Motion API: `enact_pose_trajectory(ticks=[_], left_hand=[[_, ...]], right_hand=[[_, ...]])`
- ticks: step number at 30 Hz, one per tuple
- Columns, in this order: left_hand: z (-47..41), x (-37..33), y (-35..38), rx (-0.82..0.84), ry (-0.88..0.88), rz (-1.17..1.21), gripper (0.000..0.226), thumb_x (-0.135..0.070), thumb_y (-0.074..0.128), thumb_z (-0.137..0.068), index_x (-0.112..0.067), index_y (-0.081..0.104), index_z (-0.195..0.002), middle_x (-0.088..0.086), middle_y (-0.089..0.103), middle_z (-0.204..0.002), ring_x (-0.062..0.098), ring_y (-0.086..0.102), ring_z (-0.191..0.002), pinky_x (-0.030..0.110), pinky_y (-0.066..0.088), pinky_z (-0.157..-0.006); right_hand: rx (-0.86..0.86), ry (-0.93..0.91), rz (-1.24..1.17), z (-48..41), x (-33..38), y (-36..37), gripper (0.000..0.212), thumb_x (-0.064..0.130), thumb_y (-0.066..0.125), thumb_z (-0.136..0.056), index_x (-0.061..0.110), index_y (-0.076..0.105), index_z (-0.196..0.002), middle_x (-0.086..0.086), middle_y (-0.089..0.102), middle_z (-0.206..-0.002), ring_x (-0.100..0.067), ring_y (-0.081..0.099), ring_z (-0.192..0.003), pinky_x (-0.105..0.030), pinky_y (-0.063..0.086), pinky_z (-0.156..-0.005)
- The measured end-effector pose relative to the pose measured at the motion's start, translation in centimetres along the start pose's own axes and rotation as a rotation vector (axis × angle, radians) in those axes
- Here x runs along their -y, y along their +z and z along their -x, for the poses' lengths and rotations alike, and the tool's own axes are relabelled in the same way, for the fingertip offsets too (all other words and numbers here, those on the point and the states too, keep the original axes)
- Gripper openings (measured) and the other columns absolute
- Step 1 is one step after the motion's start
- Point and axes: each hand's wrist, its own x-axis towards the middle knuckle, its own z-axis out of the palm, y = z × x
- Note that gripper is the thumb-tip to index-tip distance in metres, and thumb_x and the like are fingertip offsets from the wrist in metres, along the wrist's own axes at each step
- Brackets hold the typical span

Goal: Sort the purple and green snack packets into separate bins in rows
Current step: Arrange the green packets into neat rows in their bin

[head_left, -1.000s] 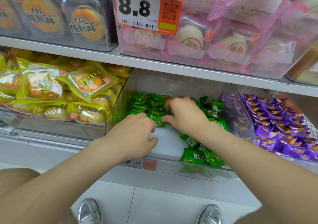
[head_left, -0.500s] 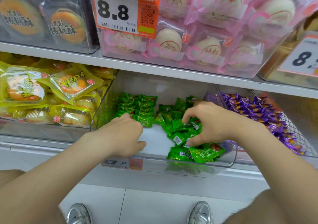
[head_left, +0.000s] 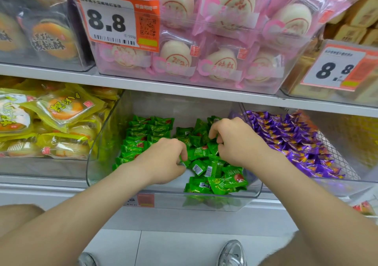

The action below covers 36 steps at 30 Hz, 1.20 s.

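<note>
A clear plastic bin (head_left: 204, 202) on the lower shelf holds green snack packets: neat rows (head_left: 143, 135) at its left and a loose heap (head_left: 216, 175) at its right. Both my hands reach into the heap. My left hand (head_left: 163, 159) pinches a green packet (head_left: 184, 162) with curled fingers. My right hand (head_left: 235, 141) has its fingers curled down round green packets at the top of the heap. To the right, a second clear bin (head_left: 337, 157) holds purple snack packets (head_left: 290, 141) laid in rows.
A bin of yellow-wrapped pastries (head_left: 51, 122) stands to the left. The shelf above (head_left: 184, 90) carries pink-wrapped buns (head_left: 204, 40), dark-wrapped cakes (head_left: 41, 34) and 8.8 price tags (head_left: 114, 24). My shoes (head_left: 231, 253) show on the white tiled floor below.
My left hand moved right from the neat rows to the loose heap and took hold of a packet. My right hand shifted up onto the heap's top. The camera moved closer.
</note>
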Motion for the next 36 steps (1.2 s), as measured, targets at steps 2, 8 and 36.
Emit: enact_pose_trajectory(ticks=[2,8,36], left_hand=[[-0.4,0.4,0.6,-0.033,-0.04,-0.125,0.032,-0.034,0.076,-0.09,-0.02,0.068,-0.117,0.002,0.066,-0.111,0.025,0.065,-0.101,0.036,0.055,-0.082],[-0.9,0.0,1.0,0.016,-0.091,-0.271,0.037,-0.038,0.078,-0.086,-0.019,0.065,-0.116,0.006,0.064,-0.107,0.031,0.064,-0.092,0.035,0.047,-0.065],[5.5,1.9,-5.4,-0.378,0.168,0.02,0.012,-0.049,0.049,-0.095,-0.038,0.054,-0.096,-0.01,0.057,-0.08,0.011,0.057,-0.081,0.044,0.051,-0.073]], right_hand=[[-0.085,-0.018,0.008,0.0,-0.1,0.2,0.045,0.002,0.061,-0.079,0.032,0.068,-0.112,-0.003,0.07,-0.096,-0.033,0.066,-0.088,-0.042,0.058,-0.076],[-0.293,-0.111,-0.248,0.0,0.8,-1.0,0.032,-0.001,0.06,-0.092,0.029,0.072,-0.098,0.006,0.07,-0.089,-0.015,0.064,-0.088,-0.037,0.052,-0.083],[0.205,0.092,-1.209,-0.2,7.2,-1.0,0.049,0.048,0.049,-0.108,0.008,0.075,-0.098,-0.011,0.08,-0.094,-0.027,0.079,-0.086,-0.033,0.059,-0.071]])
